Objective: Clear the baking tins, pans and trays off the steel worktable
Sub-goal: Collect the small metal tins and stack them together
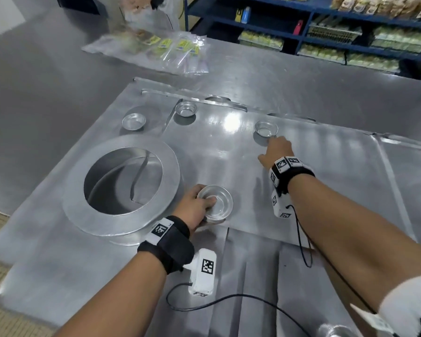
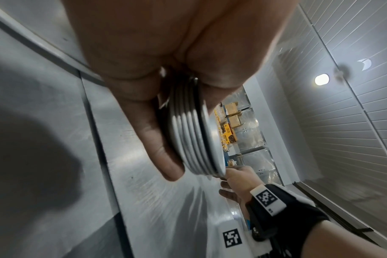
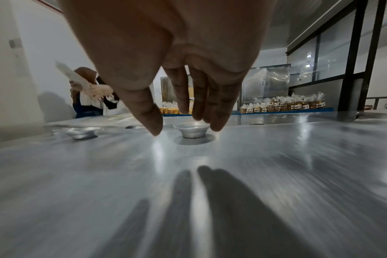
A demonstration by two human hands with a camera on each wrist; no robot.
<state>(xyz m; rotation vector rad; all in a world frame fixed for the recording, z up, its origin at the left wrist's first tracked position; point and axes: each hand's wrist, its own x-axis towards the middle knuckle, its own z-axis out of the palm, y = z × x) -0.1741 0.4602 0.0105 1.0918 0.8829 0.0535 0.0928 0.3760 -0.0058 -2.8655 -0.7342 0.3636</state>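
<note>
My left hand [image 1: 199,207] grips a stack of several small round aluminium tins [image 1: 216,203], thumb inside the top one; in the left wrist view the stack [image 2: 194,143] sits edge-on between thumb and fingers. My right hand [image 1: 276,148] stretches forward with straight fingers, open and holding nothing, just short of a single small tin [image 1: 266,128]. The right wrist view shows that tin [image 3: 193,130] on the steel sheet right below the fingertips [image 3: 216,125]. Two more small tins [image 1: 133,121] [image 1: 186,108] stand at the far left of the tray.
A big round pan with a wide flat rim [image 1: 170,166] lies left of my left hand. Flat steel trays [image 1: 326,190] cover the worktable. Plastic bags with yellow labels [image 1: 175,49] lie at the far side, where another person [image 3: 88,94] works. Blue shelves [image 1: 350,42] stand behind.
</note>
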